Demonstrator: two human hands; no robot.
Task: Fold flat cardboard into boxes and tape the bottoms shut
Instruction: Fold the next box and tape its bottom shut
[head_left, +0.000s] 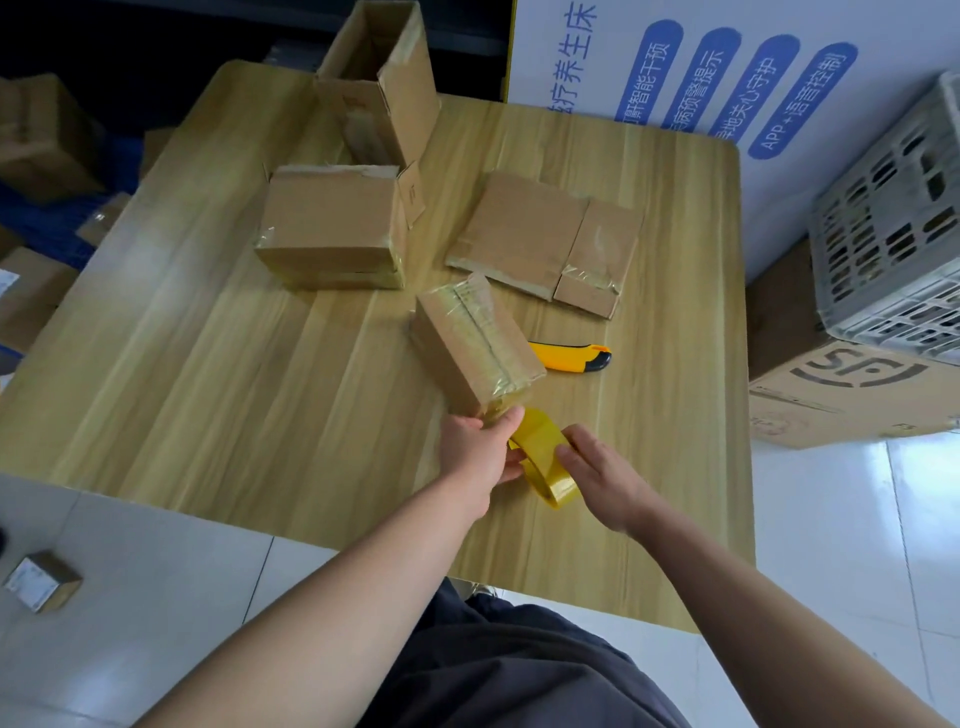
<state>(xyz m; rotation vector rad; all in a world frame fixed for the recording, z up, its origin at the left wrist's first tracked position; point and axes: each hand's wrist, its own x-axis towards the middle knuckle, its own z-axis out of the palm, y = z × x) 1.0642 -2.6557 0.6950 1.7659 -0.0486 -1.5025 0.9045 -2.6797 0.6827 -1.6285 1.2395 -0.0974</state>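
Wooden table (208, 389), small taped box (475, 345), larger box (332, 228), tall open box (379, 83), flattened cardboard (545, 241), yellow knife (569, 357)

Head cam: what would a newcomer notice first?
The yellow tape roll, toward the front of the table and gripped by the right hand, stands out first. Just beyond it the left hand holds the near end of a small taped box, with a yellow utility knife lying right of the box.
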